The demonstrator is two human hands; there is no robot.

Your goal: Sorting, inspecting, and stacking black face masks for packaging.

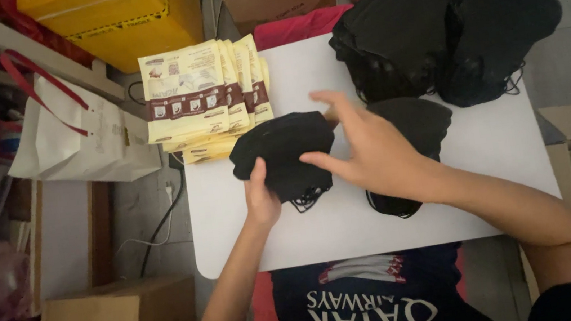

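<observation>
Black mask (284, 150) lies crosswise (loops down)

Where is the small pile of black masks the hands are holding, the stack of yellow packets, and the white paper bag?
small pile of black masks (281, 150), head view, on the top mask's middle.
stack of yellow packets (186, 93), head view, on the top packet's front.
white paper bag (72, 139), head view, on its side.

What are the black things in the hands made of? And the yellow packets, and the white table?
The black masks look like soft, matte fabric: they fold and have thin ear loops. The left hand grips the stack; the right hand hovers above it. The yellow packets seem glossy plastic or coated paper, catching light. The white table looks smooth and hard, perhaps plastic or laminate.
</observation>
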